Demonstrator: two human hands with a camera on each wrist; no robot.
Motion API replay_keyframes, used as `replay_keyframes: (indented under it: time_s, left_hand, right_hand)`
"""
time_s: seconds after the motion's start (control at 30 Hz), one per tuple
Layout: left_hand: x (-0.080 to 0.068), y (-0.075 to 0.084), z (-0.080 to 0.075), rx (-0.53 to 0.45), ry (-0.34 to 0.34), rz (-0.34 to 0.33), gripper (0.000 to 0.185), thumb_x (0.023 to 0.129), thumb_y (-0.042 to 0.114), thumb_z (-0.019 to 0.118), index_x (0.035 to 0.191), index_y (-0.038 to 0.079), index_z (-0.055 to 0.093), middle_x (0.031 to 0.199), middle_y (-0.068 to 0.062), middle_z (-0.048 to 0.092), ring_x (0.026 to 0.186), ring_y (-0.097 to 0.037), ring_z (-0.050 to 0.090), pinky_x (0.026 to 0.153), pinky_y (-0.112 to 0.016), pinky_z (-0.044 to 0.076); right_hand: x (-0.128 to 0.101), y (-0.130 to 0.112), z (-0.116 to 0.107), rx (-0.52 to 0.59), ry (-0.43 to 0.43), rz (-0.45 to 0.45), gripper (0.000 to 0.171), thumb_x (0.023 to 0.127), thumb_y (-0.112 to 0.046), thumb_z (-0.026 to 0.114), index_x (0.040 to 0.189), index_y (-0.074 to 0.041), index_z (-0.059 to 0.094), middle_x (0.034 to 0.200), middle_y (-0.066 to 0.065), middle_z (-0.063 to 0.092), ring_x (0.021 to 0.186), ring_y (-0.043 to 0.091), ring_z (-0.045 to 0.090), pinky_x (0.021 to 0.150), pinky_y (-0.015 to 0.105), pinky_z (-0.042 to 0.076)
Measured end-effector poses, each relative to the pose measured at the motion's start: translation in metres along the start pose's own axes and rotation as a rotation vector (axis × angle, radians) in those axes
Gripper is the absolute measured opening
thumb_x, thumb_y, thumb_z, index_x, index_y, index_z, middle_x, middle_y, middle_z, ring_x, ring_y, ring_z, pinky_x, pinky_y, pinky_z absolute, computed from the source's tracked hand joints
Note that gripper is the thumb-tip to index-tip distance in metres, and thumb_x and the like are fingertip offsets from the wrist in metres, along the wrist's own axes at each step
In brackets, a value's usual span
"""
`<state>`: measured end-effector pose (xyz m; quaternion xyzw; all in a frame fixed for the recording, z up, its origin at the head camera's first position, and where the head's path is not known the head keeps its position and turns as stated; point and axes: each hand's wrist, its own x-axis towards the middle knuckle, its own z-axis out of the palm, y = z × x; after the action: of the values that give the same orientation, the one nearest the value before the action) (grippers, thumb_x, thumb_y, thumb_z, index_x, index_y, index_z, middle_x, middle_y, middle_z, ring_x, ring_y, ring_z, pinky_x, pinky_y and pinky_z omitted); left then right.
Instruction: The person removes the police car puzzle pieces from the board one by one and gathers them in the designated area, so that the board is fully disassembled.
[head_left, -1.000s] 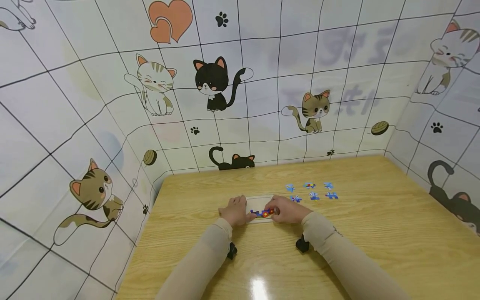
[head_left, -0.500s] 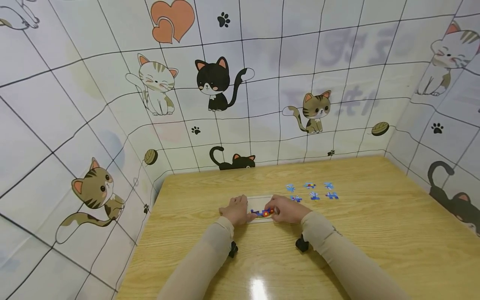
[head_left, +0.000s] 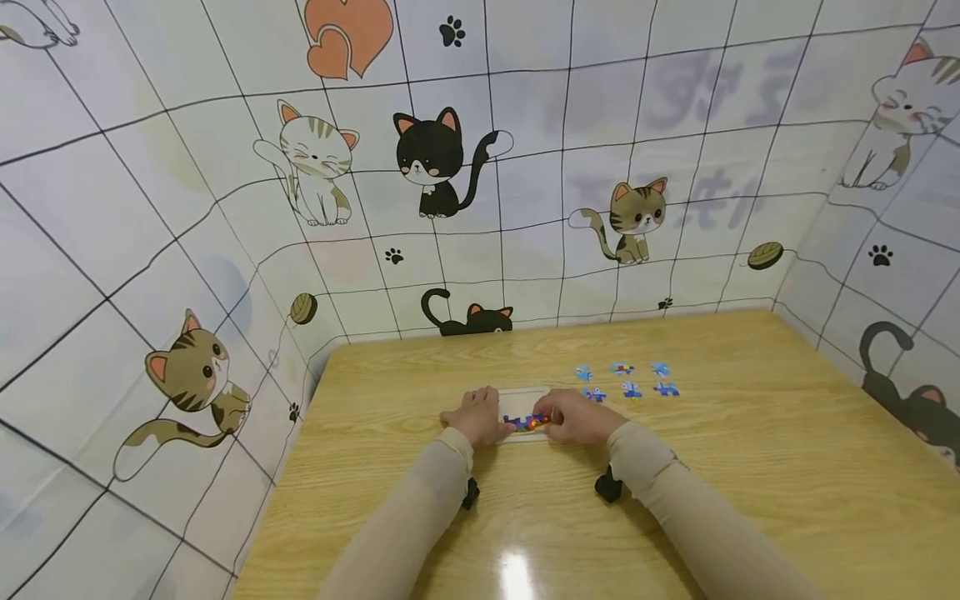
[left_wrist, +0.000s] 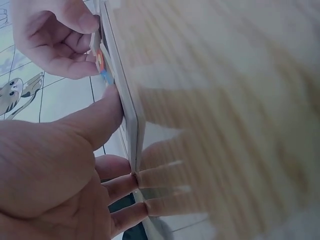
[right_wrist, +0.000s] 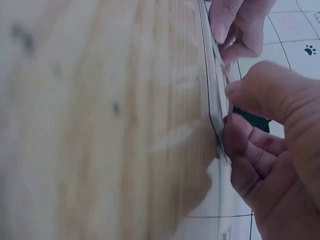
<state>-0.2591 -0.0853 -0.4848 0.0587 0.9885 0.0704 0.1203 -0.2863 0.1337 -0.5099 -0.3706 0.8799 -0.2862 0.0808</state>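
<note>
A shallow white puzzle tray (head_left: 519, 399) lies on the table between both hands. Colourful jigsaw pieces (head_left: 517, 424), blue with red and yellow, line its near side. My left hand (head_left: 480, 418) holds the tray's left end; its thumb (left_wrist: 106, 117) lies over the near rim and the fingertips rest around the corner at the table. At the right end, my right hand (head_left: 581, 418) pinches a jigsaw piece (right_wrist: 230, 111) between thumb and fingers, tilted on edge close over the tray. Fingers cover much of that piece in the head view.
Several loose blue jigsaw pieces (head_left: 630, 389) lie in two rows behind and right of the tray. The wooden table (head_left: 750, 442) meets a cat-patterned wall cloth (head_left: 525, 183) at its back and sides. A glare spot shows near the front.
The head view has shifted slightly. Both hands stay at the tray with nearly the same hold, and the loose pieces keep their places.
</note>
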Motion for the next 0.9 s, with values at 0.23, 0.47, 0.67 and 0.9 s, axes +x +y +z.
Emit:
replay_keyframes:
  time_s: [0.23,0.47,0.67,0.9]
  left_hand:
    - [0.003,0.003,0.001,0.009,-0.02,-0.002,0.078,0.09,0.06,0.056,0.149,0.016,0.031,0.154,-0.003,0.034,0.141,-0.025,0.029,0.092,-0.074,0.033]
    - [0.005,-0.001,0.004,-0.016,-0.025,0.021,0.081,0.089,0.06,0.056,0.151,0.015,0.027,0.156,-0.003,0.031,0.143,-0.026,0.026,0.092,-0.075,0.032]
    - [0.006,-0.009,0.003,-0.074,-0.08,0.025,0.087,0.088,0.063,0.056,0.153,0.016,0.024,0.158,-0.004,0.026,0.145,-0.025,0.021,0.096,-0.075,0.027]
    - [0.005,-0.016,-0.006,-0.155,-0.108,0.037,0.061,0.088,0.063,0.056,0.127,0.017,0.045,0.142,-0.005,0.042,0.133,-0.026,0.033,0.093,-0.074,0.03]
  right_hand:
    - [-0.001,0.005,-0.003,-0.034,-0.027,0.002,0.035,0.089,-0.01,0.066,0.124,-0.008,0.063,0.1,0.0,0.058,0.072,0.006,0.05,0.067,0.025,0.046]
    - [-0.004,0.005,-0.004,-0.096,-0.022,-0.023,0.034,0.089,-0.009,0.064,0.123,-0.006,0.065,0.107,0.004,0.059,0.071,0.005,0.047,0.067,0.024,0.045]
    - [-0.008,0.004,-0.006,-0.089,-0.022,-0.002,0.033,0.09,-0.009,0.064,0.122,-0.009,0.065,0.11,0.004,0.058,0.073,0.006,0.048,0.068,0.024,0.045]
    - [-0.013,0.005,-0.012,-0.06,0.0,0.001,0.034,0.089,-0.006,0.063,0.122,-0.007,0.065,0.109,0.003,0.058,0.074,0.008,0.05,0.068,0.025,0.047]
